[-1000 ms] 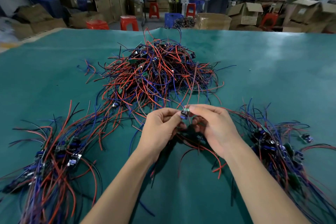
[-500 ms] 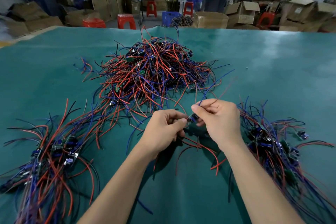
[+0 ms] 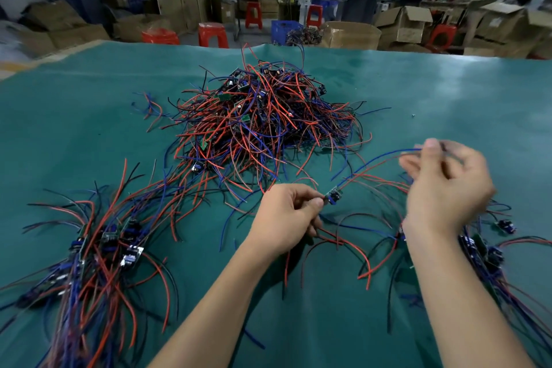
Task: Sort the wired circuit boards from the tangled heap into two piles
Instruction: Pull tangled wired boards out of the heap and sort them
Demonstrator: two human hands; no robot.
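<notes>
A tangled heap [image 3: 263, 119] of red, blue and black wired circuit boards lies mid-table. My left hand [image 3: 286, 215] pinches a small circuit board [image 3: 334, 196] just in front of the heap. Blue and red wires [image 3: 385, 158] run from that board up to my right hand [image 3: 445, 185], which is raised, blurred, and pinches their far ends between thumb and fingers. One sorted pile [image 3: 89, 254] lies at the front left. A second pile [image 3: 490, 251] lies at the front right, partly hidden behind my right forearm.
The green table cover [image 3: 448, 98] stretches wide on all sides. A few loose wires [image 3: 343, 242] lie between my arms. Beyond the far edge stand cardboard boxes [image 3: 403, 24], red stools [image 3: 213, 34] and people at other benches.
My right hand has moved up and to the right, drawing the board's wires out straight. My left hand stayed low and keeps its pinch on the board.
</notes>
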